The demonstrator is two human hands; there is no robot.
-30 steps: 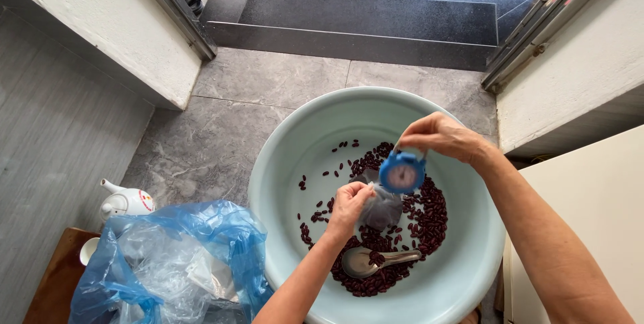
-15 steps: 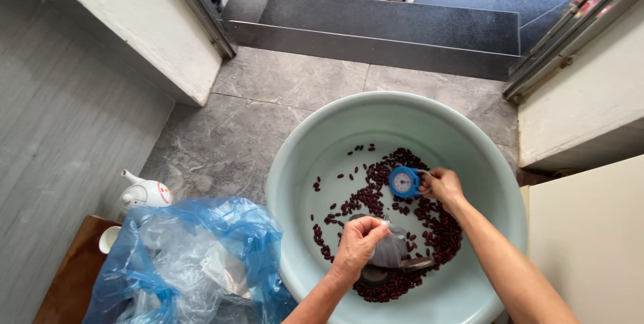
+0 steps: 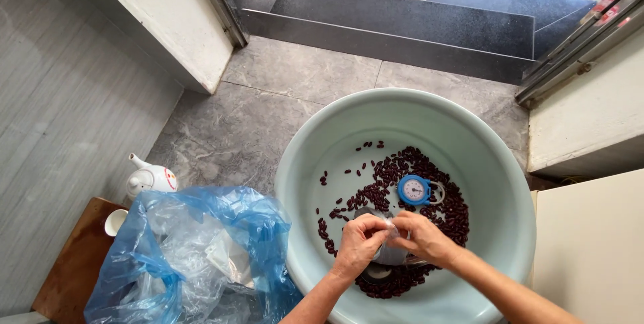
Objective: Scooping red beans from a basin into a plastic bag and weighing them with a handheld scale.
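Where both hands meet, fingers [image 3: 384,225] pinch the clear bag [image 3: 389,254].

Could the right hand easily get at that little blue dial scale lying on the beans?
Probably yes: the blue scale lies uncovered on the beans, just beyond the right hand, though both hands now pinch the small clear bag.

a single head-worn camera looks steeply down from above, close over a wide pale green plastic basin [image 3: 469,156] that fills the lower centre. it faces toward twelve o'clock, where a dark stone doorstep [image 3: 402,19] crosses the top edge. both forearms enter from six o'clock, near the lens.
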